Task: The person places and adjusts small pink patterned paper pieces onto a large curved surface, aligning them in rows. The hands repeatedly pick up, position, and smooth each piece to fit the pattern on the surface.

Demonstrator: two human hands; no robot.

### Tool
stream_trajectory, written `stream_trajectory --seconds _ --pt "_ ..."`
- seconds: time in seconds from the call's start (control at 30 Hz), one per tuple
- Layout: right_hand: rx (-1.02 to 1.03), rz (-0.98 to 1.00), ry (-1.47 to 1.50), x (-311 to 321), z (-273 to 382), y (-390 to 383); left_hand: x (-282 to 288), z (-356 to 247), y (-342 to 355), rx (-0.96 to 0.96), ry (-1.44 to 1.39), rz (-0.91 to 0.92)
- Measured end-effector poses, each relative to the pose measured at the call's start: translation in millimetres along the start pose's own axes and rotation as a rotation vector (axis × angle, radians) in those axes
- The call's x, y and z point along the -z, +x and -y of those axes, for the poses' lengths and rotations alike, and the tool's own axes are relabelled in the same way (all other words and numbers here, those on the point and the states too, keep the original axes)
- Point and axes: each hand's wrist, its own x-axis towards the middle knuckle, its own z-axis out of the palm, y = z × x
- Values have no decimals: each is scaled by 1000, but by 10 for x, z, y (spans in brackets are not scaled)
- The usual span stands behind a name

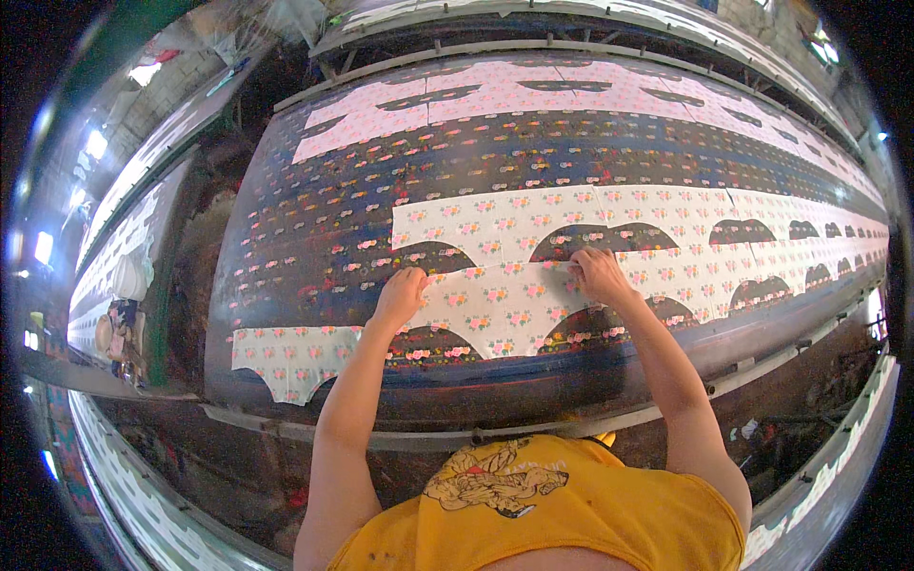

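A white cut fabric piece with pink and orange flower prints lies in front of me on a long dark printing table. My left hand is closed at the upper left corner of this piece, fingers pinched on its edge. At its upper right edge my right hand is closed too, fingertips pressed together on the cloth. Just beyond lies a row of like floral pieces, their curved cutouts baring the table. A separate floral piece lies to the left of my left forearm, near the table's front edge.
Pink floral pieces lie along the table's far side. Rows of small printed flowers cover the dark surface between. A rail runs along the near edge. Another long table with fabric stands at left, with a pile of items by it.
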Motion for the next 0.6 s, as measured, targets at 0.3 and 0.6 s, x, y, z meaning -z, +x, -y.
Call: stream_trajectory --seconds 0.3,0.6 --pt "-27 4 218 370 256 -155 408 -411 -240 25 64 -48" --pt "-62 -7 252 1334 660 -255 1237 -599 -479 -253 152 -293"
